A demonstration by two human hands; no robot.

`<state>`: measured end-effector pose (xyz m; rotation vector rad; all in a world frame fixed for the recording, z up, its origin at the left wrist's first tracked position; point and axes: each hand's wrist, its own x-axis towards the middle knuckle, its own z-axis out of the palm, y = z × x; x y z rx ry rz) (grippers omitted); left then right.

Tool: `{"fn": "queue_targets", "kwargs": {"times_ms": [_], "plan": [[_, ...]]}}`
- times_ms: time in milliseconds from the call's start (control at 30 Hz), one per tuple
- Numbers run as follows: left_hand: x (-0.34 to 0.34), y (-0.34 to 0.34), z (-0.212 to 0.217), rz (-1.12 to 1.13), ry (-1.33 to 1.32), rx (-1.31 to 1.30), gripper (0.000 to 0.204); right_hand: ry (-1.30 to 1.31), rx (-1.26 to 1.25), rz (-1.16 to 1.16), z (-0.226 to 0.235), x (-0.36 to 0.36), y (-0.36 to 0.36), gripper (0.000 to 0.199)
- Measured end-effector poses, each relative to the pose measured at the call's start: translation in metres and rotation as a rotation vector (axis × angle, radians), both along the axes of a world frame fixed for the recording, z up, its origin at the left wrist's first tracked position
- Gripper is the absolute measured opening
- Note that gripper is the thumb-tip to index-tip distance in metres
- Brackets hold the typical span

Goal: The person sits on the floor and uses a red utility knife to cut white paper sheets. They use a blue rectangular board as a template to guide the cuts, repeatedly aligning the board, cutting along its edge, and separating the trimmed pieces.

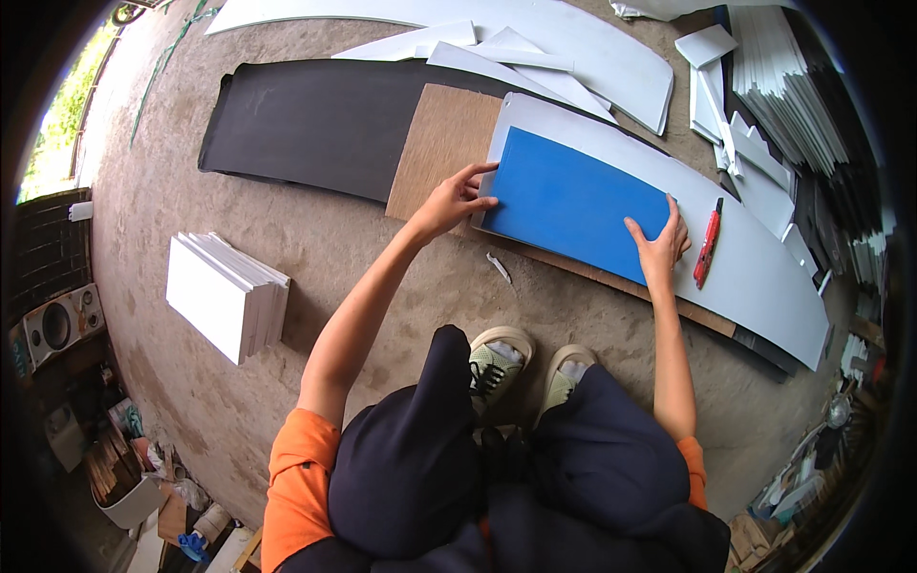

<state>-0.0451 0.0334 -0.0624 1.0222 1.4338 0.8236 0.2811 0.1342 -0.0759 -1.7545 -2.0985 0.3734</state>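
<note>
Where the blue sheet (573, 202) lies, flat on a long white panel (764, 277) on the concrete floor (315, 248), held down at both ends. Left hand (454, 201) at the sheet's left edge: fingers spread, thumb and fingertips pinching that edge, grip partly open and in contact. Right hand (659, 250) at the lower right corner: fingers flat and extended, pressing on the sheet, nothing enclosed in the grip. Red utility knife (708, 244) just beside the right hand, resting on the white panel, apart from the blue sheet. Brown board (439, 143) under the white panel's left end, protruding to the left and along the near edge. Black mat (325, 119) beneath the brown board, extending well to the left. White offcuts (497, 53) scattered beyond the black mat, at the far side. Small white scrap (499, 267) on the floor near the panel's near edge. Stack of white panels (227, 294) well apart, to the left on the floor. Further white sheets stacked on edge (793, 86) at the far right. Pale sneakers (497, 361) just short of the panel, person squatting. Speaker (62, 323) at the far left margin.
</note>
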Motion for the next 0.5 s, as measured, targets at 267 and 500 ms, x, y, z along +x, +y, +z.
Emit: {"fn": "queue_targets", "kwargs": {"times_ms": [267,500], "plan": [[0.0006,-0.0021,-0.0026,0.021,0.035,0.036,0.055,-0.032,-0.044,-0.03,0.0101,-0.007,-0.0069,0.081],[0.0023,-0.0017,-0.0028,0.039,0.012,0.059,0.054,-0.014,-0.009,-0.016,0.0049,-0.003,-0.0079,0.082]]}}
